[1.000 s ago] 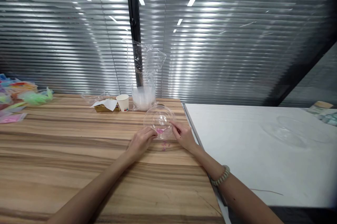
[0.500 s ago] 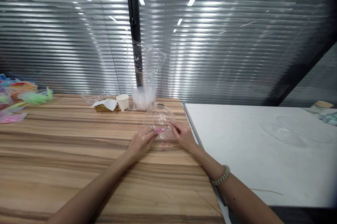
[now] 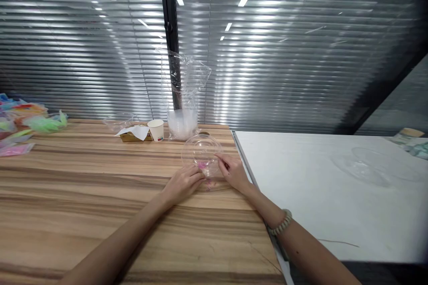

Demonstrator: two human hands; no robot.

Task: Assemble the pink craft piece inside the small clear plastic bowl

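A clear round plastic lid or bowl (image 3: 202,140) stands tilted at the table's right edge. Its transparent walls make the exact shape hard to tell. My right hand (image 3: 231,171) pinches its right rim between thumb and fingers. Bright pink bits (image 3: 202,165) show low in the clear plastic, and fainter pink pieces (image 3: 209,183) lie just nearer to me. My left hand (image 3: 185,182) is at the lower left of the plastic, fingers pressed together beside the pink bits; whatever is between its fingertips is hidden.
Behind stand a bagged stack of clear bowls (image 3: 182,124), a paper cup (image 3: 156,130) and a gold box (image 3: 136,134) with white paper. Colourful packets (image 3: 30,117) lie far left. Clear plastic pieces (image 3: 364,167) rest on the white table (image 3: 301,204) at right.
My left hand has shifted slightly right and down, its fingertips now over the lower edge of the clear plastic. The right hand stays on the rim.
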